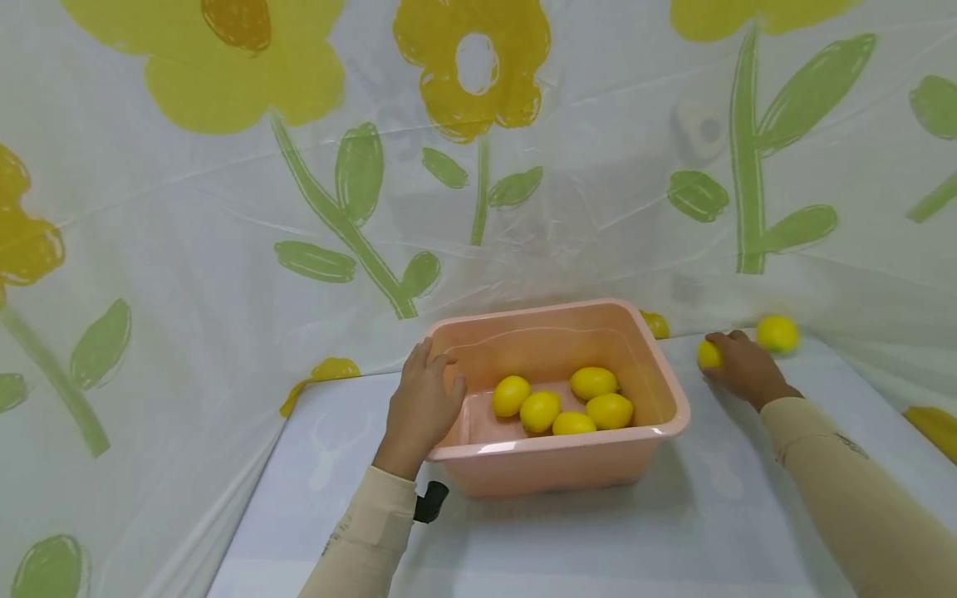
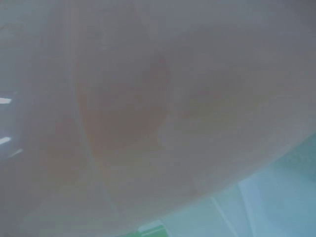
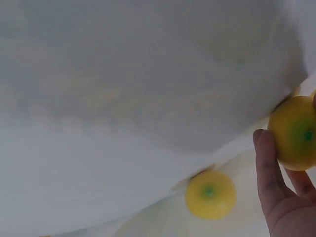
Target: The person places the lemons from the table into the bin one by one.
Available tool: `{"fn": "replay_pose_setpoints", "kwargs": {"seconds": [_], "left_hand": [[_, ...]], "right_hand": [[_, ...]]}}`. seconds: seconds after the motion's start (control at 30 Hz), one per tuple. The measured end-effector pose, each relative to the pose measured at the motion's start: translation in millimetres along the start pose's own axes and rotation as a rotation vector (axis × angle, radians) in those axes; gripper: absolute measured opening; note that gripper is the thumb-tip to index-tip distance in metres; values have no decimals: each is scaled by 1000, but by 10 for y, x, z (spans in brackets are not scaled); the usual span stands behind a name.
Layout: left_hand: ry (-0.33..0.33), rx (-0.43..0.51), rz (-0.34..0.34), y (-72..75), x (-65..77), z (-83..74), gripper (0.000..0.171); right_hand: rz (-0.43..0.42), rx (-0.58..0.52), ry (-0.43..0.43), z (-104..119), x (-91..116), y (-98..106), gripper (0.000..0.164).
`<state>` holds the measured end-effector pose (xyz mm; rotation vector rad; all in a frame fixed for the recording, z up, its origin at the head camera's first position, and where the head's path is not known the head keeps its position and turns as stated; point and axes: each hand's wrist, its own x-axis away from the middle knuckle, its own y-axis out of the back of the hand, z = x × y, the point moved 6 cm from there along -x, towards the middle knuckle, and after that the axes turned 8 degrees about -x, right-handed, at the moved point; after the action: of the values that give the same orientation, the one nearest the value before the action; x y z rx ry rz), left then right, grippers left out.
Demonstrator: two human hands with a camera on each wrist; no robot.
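Observation:
A pink plastic basin (image 1: 546,469) stands on the table with several lemons (image 1: 540,412) lying on its bottom. My left hand (image 1: 422,407) grips the basin's left rim, its thumb towards the inside. To the right of the basin, my right hand (image 1: 748,370) holds a lemon (image 1: 709,355) between thumb and fingers. In the right wrist view that lemon (image 3: 296,133) shows its green-tinged end against my fingers. Another lemon (image 1: 777,334) lies just beyond the right hand, near the table's back edge. The left wrist view is filled by a blurred, pale pinkish surface.
A white table (image 1: 568,548) carries the basin. Behind it hangs a white sheet (image 1: 598,224) printed with yellow flowers and green leaves, meeting the table's back edge. A black strap piece (image 1: 431,502) sticks out beside the left wrist.

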<state>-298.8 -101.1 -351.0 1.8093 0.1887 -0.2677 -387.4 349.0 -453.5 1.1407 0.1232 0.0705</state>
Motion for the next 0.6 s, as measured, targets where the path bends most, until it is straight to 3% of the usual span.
{"fn": "replay_pose_setpoints", "kwargs": {"seconds": [0.17, 0.4, 0.6], "left_hand": [[2, 15, -3, 1, -3, 42, 36], [4, 53, 9, 11, -21, 45, 35], [-4, 58, 6, 13, -19, 26, 35]], "right_hand": [[28, -23, -45, 72, 57, -28, 58], [44, -21, -1, 116, 104, -70, 60], [108, -58, -64, 104, 171, -125, 63]]}}
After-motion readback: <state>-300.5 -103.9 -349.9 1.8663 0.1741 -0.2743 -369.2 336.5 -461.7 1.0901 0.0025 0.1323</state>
